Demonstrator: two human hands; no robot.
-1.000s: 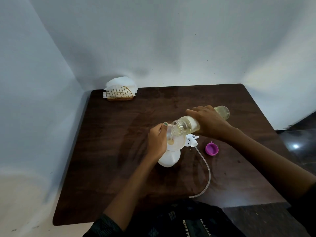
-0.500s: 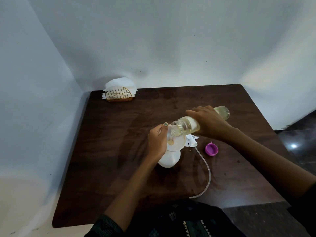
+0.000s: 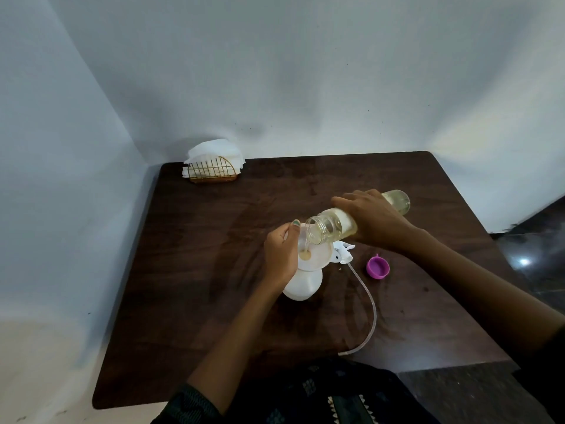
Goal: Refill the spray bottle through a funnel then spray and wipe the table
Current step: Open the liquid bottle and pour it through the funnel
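A white spray bottle [image 3: 302, 286] stands in the middle of the dark wooden table [image 3: 214, 270] with a translucent funnel [image 3: 318, 255] in its neck. My left hand [image 3: 281, 255] pinches the funnel's left rim. My right hand [image 3: 373, 221] grips a clear refill bottle [image 3: 330, 228] of pale yellow liquid, tipped nearly level with its mouth over the funnel. A thin stream runs from it into the funnel. The white spray head [image 3: 435, 255] lies just right of the funnel, its clear tube [image 3: 371, 319] curving toward the near edge.
A purple cap [image 3: 378, 267] lies right of the spray head. At the far left corner a gold wire holder with white napkins [image 3: 214, 162] stands against the wall. Walls close off the table's left and far sides. Dark floor [image 3: 538, 270] lies beyond the right edge.
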